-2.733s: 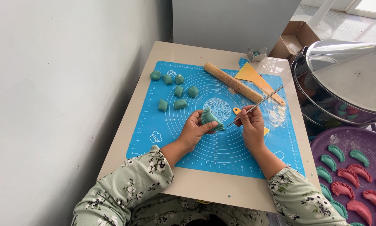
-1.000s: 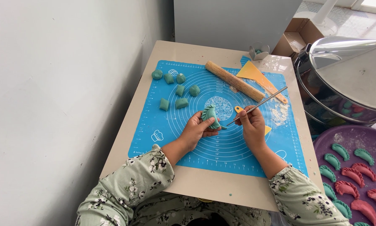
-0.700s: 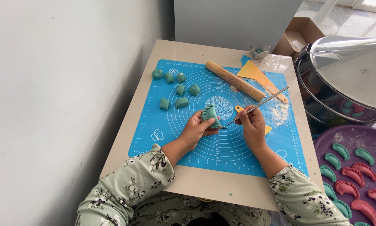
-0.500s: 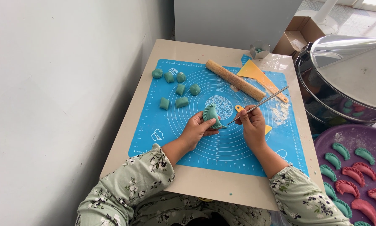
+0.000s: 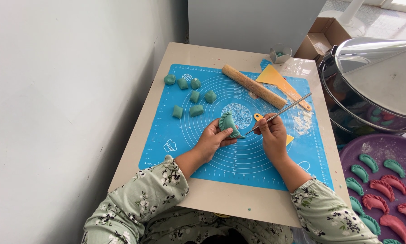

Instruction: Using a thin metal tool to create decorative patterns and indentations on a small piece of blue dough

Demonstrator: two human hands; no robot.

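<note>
My left hand (image 5: 212, 139) holds a folded green dumpling (image 5: 228, 124) upright over the blue silicone mat (image 5: 185, 135). A thin metal rod (image 5: 282, 112) is gripped in my right hand (image 5: 271, 133), its near tip touching the dumpling's lower edge. Both hands hover over the middle of the mat, close together. Several small green dough pieces (image 5: 190, 96) lie on the mat's far left part.
A wooden rolling pin (image 5: 253, 86) and a yellow scraper (image 5: 282, 80) lie at the mat's far right. A big steel steamer pot (image 5: 374, 86) stands to the right of the small table (image 5: 221, 201). A purple tray (image 5: 370, 149) holds several green and pink dumplings. A white wall runs along the left.
The dumpling went from lying flatter in my left hand to standing upright with a pleated edge. The rod's tip stays at the dumpling; my hands hardly shifted.
</note>
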